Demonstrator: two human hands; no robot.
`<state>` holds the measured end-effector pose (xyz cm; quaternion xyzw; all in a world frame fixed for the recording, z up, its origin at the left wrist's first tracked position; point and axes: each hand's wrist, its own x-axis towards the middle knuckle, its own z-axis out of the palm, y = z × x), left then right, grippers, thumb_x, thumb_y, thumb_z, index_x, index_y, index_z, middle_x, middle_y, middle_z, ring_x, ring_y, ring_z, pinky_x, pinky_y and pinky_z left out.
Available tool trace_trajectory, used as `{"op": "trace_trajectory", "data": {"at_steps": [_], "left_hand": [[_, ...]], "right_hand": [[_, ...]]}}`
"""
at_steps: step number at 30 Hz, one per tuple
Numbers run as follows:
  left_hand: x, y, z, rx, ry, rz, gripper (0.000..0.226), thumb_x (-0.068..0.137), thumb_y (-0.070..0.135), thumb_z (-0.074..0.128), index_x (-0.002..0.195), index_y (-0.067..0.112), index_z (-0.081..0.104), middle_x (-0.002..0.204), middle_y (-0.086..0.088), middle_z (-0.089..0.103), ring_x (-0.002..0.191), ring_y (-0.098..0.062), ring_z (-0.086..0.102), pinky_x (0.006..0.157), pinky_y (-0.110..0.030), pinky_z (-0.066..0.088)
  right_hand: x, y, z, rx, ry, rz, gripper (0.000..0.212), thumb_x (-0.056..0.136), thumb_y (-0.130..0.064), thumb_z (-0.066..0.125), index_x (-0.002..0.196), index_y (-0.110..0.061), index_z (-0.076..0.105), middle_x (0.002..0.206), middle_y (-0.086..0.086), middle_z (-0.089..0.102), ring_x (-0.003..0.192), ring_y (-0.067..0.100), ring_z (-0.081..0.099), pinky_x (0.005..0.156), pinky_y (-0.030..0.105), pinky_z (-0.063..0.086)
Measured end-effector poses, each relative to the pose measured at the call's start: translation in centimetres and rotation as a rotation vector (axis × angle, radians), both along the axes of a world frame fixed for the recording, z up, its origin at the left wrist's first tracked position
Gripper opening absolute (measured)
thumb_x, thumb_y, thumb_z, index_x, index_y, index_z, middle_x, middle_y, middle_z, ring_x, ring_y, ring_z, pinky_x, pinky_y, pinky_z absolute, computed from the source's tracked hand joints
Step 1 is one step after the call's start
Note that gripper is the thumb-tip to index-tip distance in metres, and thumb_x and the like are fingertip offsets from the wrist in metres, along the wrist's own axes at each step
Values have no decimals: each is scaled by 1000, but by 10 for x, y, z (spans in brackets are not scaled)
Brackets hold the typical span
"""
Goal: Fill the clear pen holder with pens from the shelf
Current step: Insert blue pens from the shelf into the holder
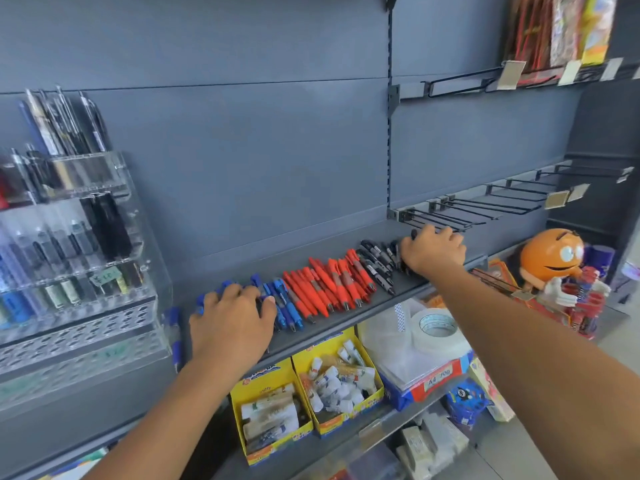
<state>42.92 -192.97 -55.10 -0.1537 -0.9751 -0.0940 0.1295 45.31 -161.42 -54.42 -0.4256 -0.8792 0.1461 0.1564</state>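
Note:
The clear pen holder [86, 244] stands at the left of the grey shelf [346, 317], a tiered acrylic rack with pens in its upper tiers. Blue pens [289, 303], red pens [332, 289] and black pens [375, 261] lie in a row on the shelf. My left hand [232, 320] lies over the blue pens with its fingers bent over their far ends and its thumb on top. My right hand [433, 252] covers the right end of the black pens, fingers curled over them; a black pen end shows by the thumb.
Empty wire hooks [485, 206] jut out just above my right hand. Below the shelf sit yellow boxes of glue [332, 386], a roll of tape [438, 329] and A4 paper [433, 379]. An orange figure [550, 258] stands to the right.

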Motion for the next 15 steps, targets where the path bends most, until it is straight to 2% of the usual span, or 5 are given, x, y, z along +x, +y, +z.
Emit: {"op": "trace_trajectory", "data": {"at_steps": [4, 11, 15], "left_hand": [[-1, -5, 3, -49, -5, 51, 52, 100, 53, 26, 133, 22, 52, 133, -6, 52, 123, -34, 45, 88, -44, 46], [2, -12, 8, -217, -9, 115, 60, 99, 60, 17, 128, 20, 52, 122, -9, 59, 109, -31, 59, 76, -37, 44], [2, -16, 14, -253, -46, 117, 68, 97, 65, 12, 129, 21, 51, 127, -8, 57, 115, -29, 57, 82, -38, 43]], "right_hand": [[-8, 17, -5, -105, -43, 15, 67, 98, -55, 32, 143, -6, 36, 147, 25, 38, 136, 41, 33, 110, 47, 28], [-18, 7, -2, -110, -66, 135, 70, 96, -60, 31, 138, -8, 50, 143, 22, 46, 135, 40, 34, 106, 45, 32], [-22, -6, 2, -86, -96, 172, 75, 94, -66, 28, 144, -13, 45, 147, 20, 43, 138, 39, 32, 109, 45, 26]]}}
